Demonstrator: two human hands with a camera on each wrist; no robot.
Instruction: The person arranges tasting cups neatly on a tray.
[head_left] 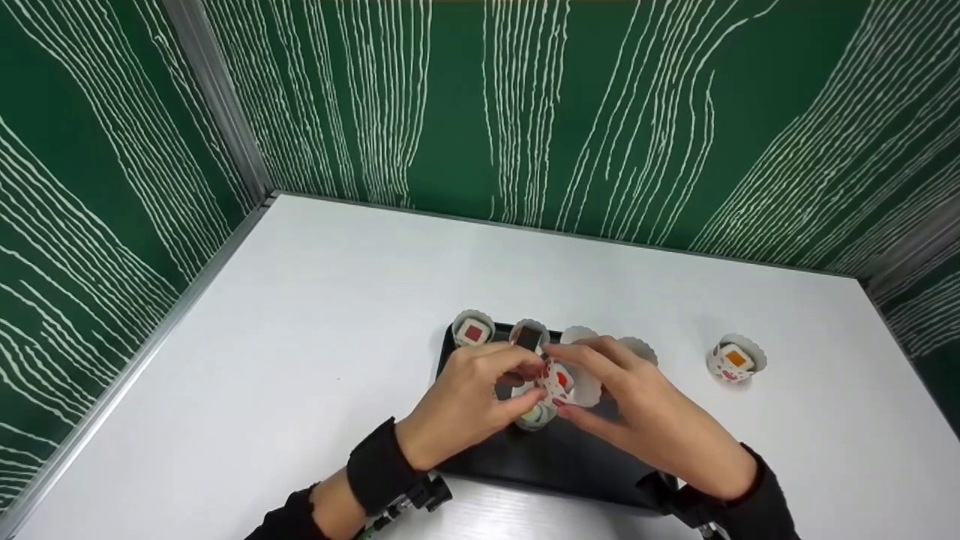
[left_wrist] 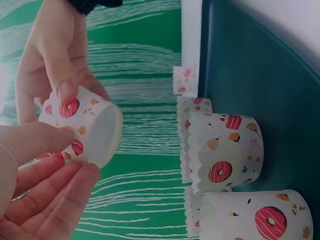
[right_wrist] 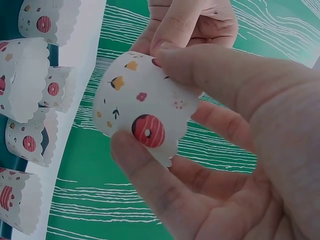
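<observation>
Both hands hold a white paper baking cup [head_left: 588, 386] printed with red doughnuts, raised above the black tray [head_left: 540, 469] in the head view. The left hand [head_left: 461, 397] pinches the cup's left side. From the right, the right hand [head_left: 637, 397] grips it between thumb and fingers. A small white piece with a red centre [head_left: 562, 379] shows at the cup's mouth. In the left wrist view the tilted cup [left_wrist: 82, 122] turns its base to the right. Fingers of both hands touch the cup [right_wrist: 127, 95] in the right wrist view.
Several similar cups stand on the tray, including one with a red-topped white piece [head_left: 474, 331] and one with a dark brown piece [head_left: 528, 337]. Another cup with an orange-topped piece [head_left: 735, 358] stands right of the tray on the white table [head_left: 337, 300]. Green walls [head_left: 457, 97] enclose the table.
</observation>
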